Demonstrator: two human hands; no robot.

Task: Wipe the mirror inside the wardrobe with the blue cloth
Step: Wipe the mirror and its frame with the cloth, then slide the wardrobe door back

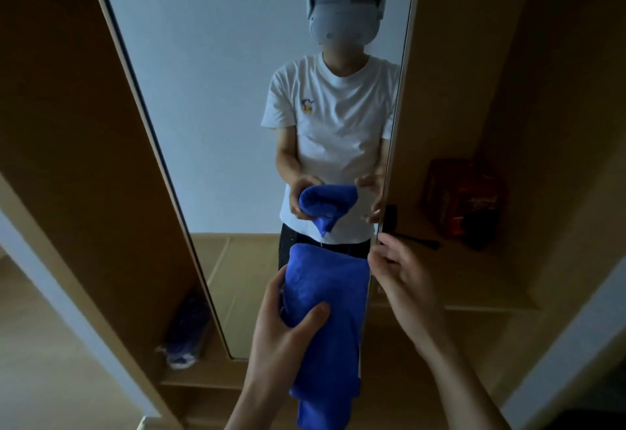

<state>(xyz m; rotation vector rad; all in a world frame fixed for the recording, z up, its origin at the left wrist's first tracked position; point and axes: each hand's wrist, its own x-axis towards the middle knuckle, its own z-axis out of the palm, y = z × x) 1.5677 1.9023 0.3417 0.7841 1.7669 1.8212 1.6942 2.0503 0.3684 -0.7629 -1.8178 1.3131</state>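
- Wardrobe (67,124): brown side panel at far left. A dark bag (186,334) sits on its bottom shelf, beside the lower left of the mirror frame.
- Mirror (237,124): tall and narrow, fixed inside the wardrobe. It reflects the person holding the cloth at waist height. No wipe marks can be made out on the glass.
- Left hand (281,331): grip clenched round the blue cloth (328,294), thumb across the near face and fingers behind.
- Blue cloth: held in front of the mirror's lower right part. From the reflection it looks apart from the glass, not pressed to it.
- Cloth orientation: long axis runs up and down. The folded upper edge points up towards the glass, and the loose tail hangs below the left hand towards the person.
- Right hand (403,277): grip released, fingers loosely curled with nothing between them. It is just beside the cloth's upper right corner and the mirror's right edge. Contact with either cannot be told.
- Red box (464,199): on the wardrobe shelf right of the mirror, well apart from both hands.
- Step, as judged: cloth being readied, wiping not yet begun.
- Next move calls for: bunching or flattening the cloth into a pad, laying it flat on the glass and making even strokes. The hanging tail may need gathering first.
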